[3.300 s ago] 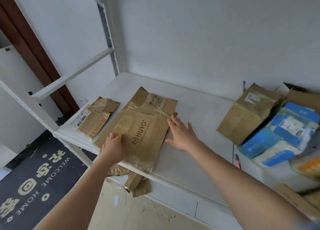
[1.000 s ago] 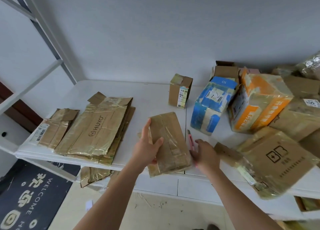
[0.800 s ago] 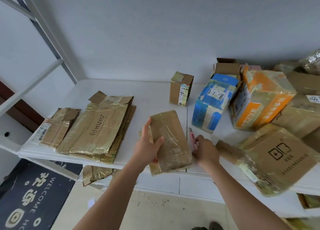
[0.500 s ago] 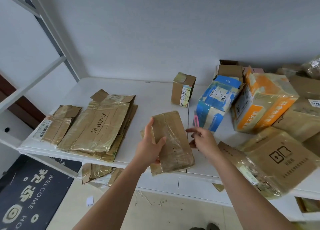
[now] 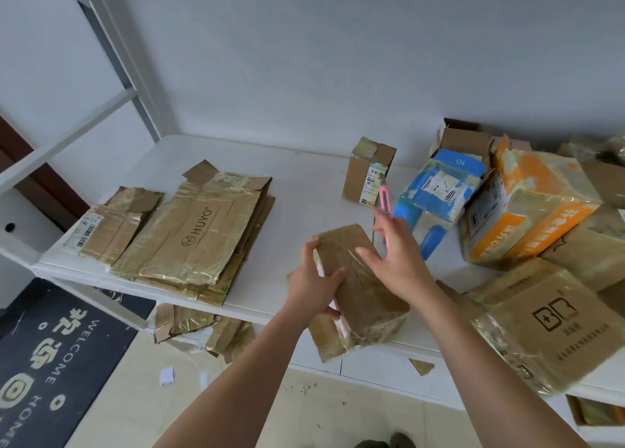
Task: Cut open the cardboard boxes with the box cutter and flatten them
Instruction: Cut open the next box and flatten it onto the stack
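A taped brown box (image 5: 358, 285) sits at the table's (image 5: 304, 184) front edge, left hand (image 5: 316, 283) fingers clamped around it. The right hand (image 5: 395, 258) grips a pink cutter (image 5: 385, 199); best to slice the tape seam away from the holding fingers.

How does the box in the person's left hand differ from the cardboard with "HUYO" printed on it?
The held box is still closed and full-bodied; the HUYO cardboard is flattened. The held box is gripped by the left hand and sticks out over the table edge; the HUYO cardboard lies on a stack. The held box shows no print. Both are brown and covered in shiny tape.
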The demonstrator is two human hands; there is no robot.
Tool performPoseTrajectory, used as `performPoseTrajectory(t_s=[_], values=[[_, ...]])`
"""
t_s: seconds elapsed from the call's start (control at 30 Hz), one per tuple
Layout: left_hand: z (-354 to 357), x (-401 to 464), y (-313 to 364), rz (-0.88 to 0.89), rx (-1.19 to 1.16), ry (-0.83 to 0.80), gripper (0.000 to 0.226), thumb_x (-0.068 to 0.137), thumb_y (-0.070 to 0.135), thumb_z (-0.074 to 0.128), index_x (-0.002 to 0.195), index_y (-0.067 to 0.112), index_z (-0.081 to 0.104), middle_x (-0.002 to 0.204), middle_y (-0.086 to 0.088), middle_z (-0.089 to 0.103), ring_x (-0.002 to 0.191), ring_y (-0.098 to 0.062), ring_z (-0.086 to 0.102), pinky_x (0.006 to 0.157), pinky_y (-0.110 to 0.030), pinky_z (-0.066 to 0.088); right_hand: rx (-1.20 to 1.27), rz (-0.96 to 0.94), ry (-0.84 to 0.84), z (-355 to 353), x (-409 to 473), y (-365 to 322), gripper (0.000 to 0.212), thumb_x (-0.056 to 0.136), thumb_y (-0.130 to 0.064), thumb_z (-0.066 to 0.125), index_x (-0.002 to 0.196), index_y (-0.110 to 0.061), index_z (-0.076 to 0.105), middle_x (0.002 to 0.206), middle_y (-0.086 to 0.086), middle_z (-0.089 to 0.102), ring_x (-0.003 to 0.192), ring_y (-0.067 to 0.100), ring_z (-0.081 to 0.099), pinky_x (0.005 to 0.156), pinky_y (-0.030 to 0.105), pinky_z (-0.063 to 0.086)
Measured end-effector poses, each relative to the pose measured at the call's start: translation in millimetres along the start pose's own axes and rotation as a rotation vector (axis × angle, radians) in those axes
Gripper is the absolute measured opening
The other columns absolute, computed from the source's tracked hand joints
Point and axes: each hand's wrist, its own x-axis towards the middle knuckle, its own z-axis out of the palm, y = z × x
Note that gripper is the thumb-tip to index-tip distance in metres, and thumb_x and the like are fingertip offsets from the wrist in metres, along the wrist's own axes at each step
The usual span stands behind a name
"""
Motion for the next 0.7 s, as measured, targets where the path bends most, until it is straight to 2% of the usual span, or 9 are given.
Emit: performPoseTrajectory(t_s=[0.07,0.13,0.17,0.23,0.27,0.33,0.43,0.57,0.7], values=[[1,2,0,0.004,-0.002,0.013,0.066,0.091,0.027,0.069,0.14,0.043,0.028,0.105,-0.01,0.056,0.076,-0.028,0.068,0.04,-0.031,0.053,0.094,-0.042,-0.06,-6,-4,-5,0.101,0.081,-0.03,0.08,0.156,-0.032,0.011,0.134,-0.015,0.037,0.126,-0.004,0.033,0.103,0.016,0.029],[0,2,1,0.009,0.005,0.03,0.065,0.09,0.028,0.07,0.139,0.042,0.029,0.1,-0.01,0.055,0.067,-0.027,0.068,0.039,-0.029,0.052,0.135,-0.067,-0.071,-8,-6,-9,0.111,0.075,-0.026,0.086,0.155,-0.033,0.009,0.129,-0.034,0.037,0.122,-0.017,0.029,0.102,0.004,0.022],[1,2,0,0.01,0.009,0.036,0.065,0.09,0.028,0.069,0.139,0.042,0.029,0.099,-0.008,0.055,0.066,-0.026,0.067,0.038,-0.029,0.051,0.121,-0.075,-0.038,-8,-7,-9,0.105,0.074,-0.021,0.086,0.153,-0.029,0.018,0.128,-0.028,0.043,0.12,-0.013,0.036,0.102,0.005,0.027],[3,0,0,0.01,0.02,0.039,0.065,0.091,0.028,0.068,0.14,0.042,0.028,0.097,-0.002,0.053,0.066,-0.026,0.068,0.039,-0.031,0.053,0.053,-0.137,0.134,-7,-8,-6,0.065,0.075,-0.014,0.084,0.13,-0.014,0.049,0.111,-0.005,0.06,0.105,0.007,0.056,0.095,0.018,0.046],[4,-1,0,0.008,0.025,0.039,0.065,0.092,0.028,0.067,0.141,0.042,0.027,0.097,0.0,0.052,0.065,-0.026,0.068,0.041,-0.033,0.054,0.033,-0.18,0.224,-7,-10,-5,0.042,0.077,-0.012,0.082,0.111,-0.009,0.057,0.099,0.0,0.064,0.094,0.013,0.061,0.086,0.021,0.051],[4,-1,1,0.012,0.036,0.037,0.065,0.093,0.028,0.066,0.141,0.042,0.026,0.095,0.003,0.052,0.062,-0.026,0.069,0.044,-0.037,0.057,0.006,-0.212,0.269,-1,-11,1,0.023,0.082,-0.013,0.079,0.093,-0.006,0.06,0.086,0.002,0.062,0.081,0.016,0.061,0.073,0.021,0.052],[4,-1,0,0.019,0.035,0.042,0.065,0.093,0.028,0.066,0.142,0.042,0.026,0.091,0.004,0.053,0.055,-0.022,0.068,0.044,-0.037,0.057,-0.076,-0.121,0.113,11,-10,11,0.022,0.085,-0.011,0.075,0.1,-0.006,0.059,0.089,0.004,0.052,0.078,0.013,0.051,0.071,0.02,0.047],[2,-1,-2,0.018,-0.002,0.052,0.064,0.093,0.024,0.066,0.14,0.043,0.028,0.097,0.003,0.053,0.072,-0.026,0.068,0.044,-0.039,0.058,-0.067,0.008,0.161,12,-6,23,0.019,0.092,-0.013,0.067,0.109,-0.006,0.061,0.104,0.007,0.056,0.095,0.018,0.056,0.078,0.022,0.049],[-14,2,-2,0.0,-0.009,0.089,0.063,0.091,0.021,0.067,0.138,0.041,0.03,0.103,-0.005,0.058,0.077,-0.029,0.068,0.044,-0.036,0.056,0.068,0.127,-0.06,22,-9,13,0.035,0.098,-0.027,0.059,0.131,-0.016,0.058,0.108,-0.014,0.054,0.093,-0.005,0.055,0.068,0.001,0.04]])
